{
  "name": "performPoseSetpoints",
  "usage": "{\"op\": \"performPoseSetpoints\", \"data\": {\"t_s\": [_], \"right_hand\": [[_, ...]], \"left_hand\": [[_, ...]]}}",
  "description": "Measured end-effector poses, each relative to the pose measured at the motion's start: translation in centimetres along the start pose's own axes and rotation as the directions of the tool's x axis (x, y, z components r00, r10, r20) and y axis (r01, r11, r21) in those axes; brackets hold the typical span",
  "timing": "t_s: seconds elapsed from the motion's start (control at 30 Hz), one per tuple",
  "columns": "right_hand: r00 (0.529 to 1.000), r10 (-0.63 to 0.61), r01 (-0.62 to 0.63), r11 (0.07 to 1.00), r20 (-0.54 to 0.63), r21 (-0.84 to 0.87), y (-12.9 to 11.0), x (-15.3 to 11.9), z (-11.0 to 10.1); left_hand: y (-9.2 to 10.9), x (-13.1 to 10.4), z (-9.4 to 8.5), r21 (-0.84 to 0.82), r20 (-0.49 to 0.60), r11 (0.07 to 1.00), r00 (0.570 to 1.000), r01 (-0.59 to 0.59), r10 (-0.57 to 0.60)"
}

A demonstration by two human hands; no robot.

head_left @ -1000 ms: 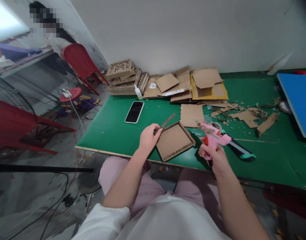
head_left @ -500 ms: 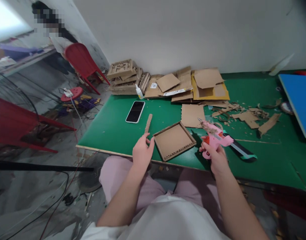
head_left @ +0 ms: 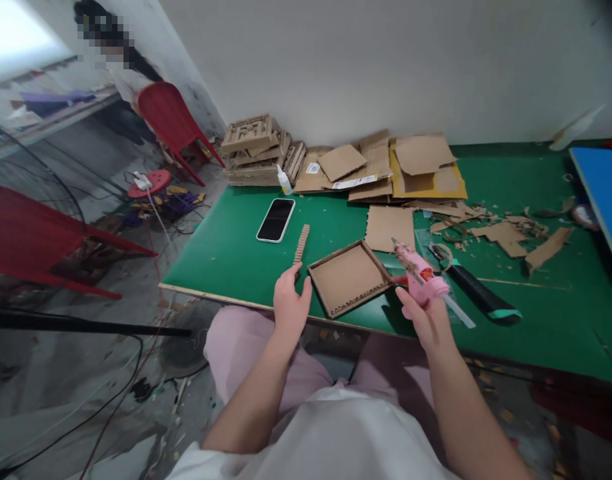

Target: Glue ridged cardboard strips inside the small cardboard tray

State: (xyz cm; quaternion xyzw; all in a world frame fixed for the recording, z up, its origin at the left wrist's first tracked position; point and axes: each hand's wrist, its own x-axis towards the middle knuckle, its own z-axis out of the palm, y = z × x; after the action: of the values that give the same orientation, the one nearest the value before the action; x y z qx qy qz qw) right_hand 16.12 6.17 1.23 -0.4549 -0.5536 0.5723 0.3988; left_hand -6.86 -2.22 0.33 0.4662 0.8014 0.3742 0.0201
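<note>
A pink glue gun (head_left: 422, 280) is held in my right hand (head_left: 426, 317), its nozzle pointing up and to the left. My left hand (head_left: 292, 300) has its fingertips at the lower end of a narrow corrugated cardboard strip (head_left: 301, 245), thumb apart from the fingers. Between the hands lies a shallow cardboard tray (head_left: 351, 277) with raised edges. Behind it is a square cardboard piece (head_left: 390, 229). A black and green utility knife (head_left: 481, 293) rests right of the glue gun.
On the green table (head_left: 211, 247) are a phone (head_left: 277, 220), a glue bottle (head_left: 285, 181), stacked cardboard frames (head_left: 253, 143), cardboard sheets (head_left: 421, 163), scraps (head_left: 506, 237) and a blue board (head_left: 603, 193). A person (head_left: 123, 80) is near a red chair (head_left: 169, 113) at upper left.
The glue gun has turned in my right hand, and its nozzle has shifted slightly left. More of the knife now shows. The whole view has shifted slightly.
</note>
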Motion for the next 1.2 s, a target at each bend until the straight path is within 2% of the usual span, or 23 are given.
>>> {"op": "performPoseSetpoints", "data": {"t_s": [0.1, 0.2, 0.37, 0.5, 0.57, 0.83, 1.0, 1.2], "right_hand": [[0.999, 0.025, -0.025, 0.999, -0.038, -0.02, -1.1, -0.2, -0.5], [1.0, 0.01, -0.01, 1.0, 0.01, 0.021, -2.1, -0.6, -0.3], [0.979, 0.09, -0.085, 0.996, 0.185, -0.038, -3.7, -2.0, 1.1], [0.914, 0.162, -0.059, 0.96, 0.373, -0.272, -4.5, -1.9, 2.3], [0.886, 0.192, -0.045, 0.941, 0.422, -0.334, -4.5, -1.3, 2.8], [0.854, 0.212, -0.042, 0.938, 0.475, -0.343, -4.6, 0.3, 4.7], [0.805, 0.283, -0.022, 0.893, 0.522, -0.45, -4.1, 0.7, 5.2], [0.765, 0.305, -0.097, 0.925, 0.567, -0.368, -4.1, 1.0, 6.2]], "left_hand": [[-0.3, 1.0, 0.8, -0.028, 0.001, 0.999, 1.0, -0.03, 0.03], [-0.2, 1.5, 1.2, -0.023, 0.018, 0.996, 0.996, -0.084, 0.084], [-0.3, 0.8, 0.6, 0.016, 0.045, 0.995, 0.994, -0.099, 0.098], [-0.8, -0.1, 0.0, 0.02, 0.019, 0.996, 0.996, -0.083, 0.082], [-1.0, -0.3, -0.2, -0.015, 0.017, 0.997, 0.997, -0.071, 0.072], [-1.7, -0.6, -0.5, -0.07, 0.002, 0.995, 0.997, -0.078, 0.078], [-1.9, -0.7, -0.5, -0.07, 0.013, 0.995, 0.997, -0.074, 0.075], [-1.9, -0.7, -0.7, -0.076, 0.035, 0.995, 0.997, -0.072, 0.074]]}}
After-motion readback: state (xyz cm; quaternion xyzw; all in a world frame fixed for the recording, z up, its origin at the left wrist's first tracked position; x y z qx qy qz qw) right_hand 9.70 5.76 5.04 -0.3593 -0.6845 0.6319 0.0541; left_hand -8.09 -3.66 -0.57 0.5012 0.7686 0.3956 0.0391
